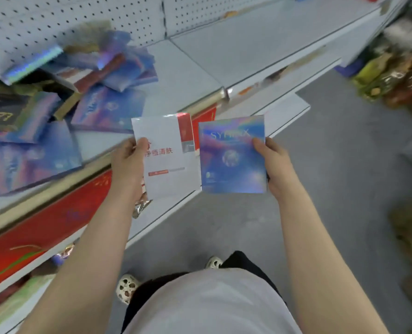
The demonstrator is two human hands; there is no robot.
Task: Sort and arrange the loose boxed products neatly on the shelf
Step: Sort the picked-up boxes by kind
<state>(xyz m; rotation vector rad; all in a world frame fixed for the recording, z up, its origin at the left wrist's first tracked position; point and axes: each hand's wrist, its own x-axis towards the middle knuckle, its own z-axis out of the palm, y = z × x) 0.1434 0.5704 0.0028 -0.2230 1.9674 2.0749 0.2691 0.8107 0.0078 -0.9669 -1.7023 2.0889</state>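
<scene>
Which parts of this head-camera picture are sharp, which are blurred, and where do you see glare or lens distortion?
Head view: the white box in the left hand and the blue box in the right hand are sharpest; the pile of boxes on the shelf is smeared; holographic sheen glints there; wide-angle bending curves the shelf edges.

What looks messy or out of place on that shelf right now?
The blue iridescent boxes lie in a jumbled heap at the left of the white shelf, tilted and overlapping, with a dark gold-lettered box mixed in. The left hand holds a white red-lettered box, the right hand a blue iridescent one.
</scene>
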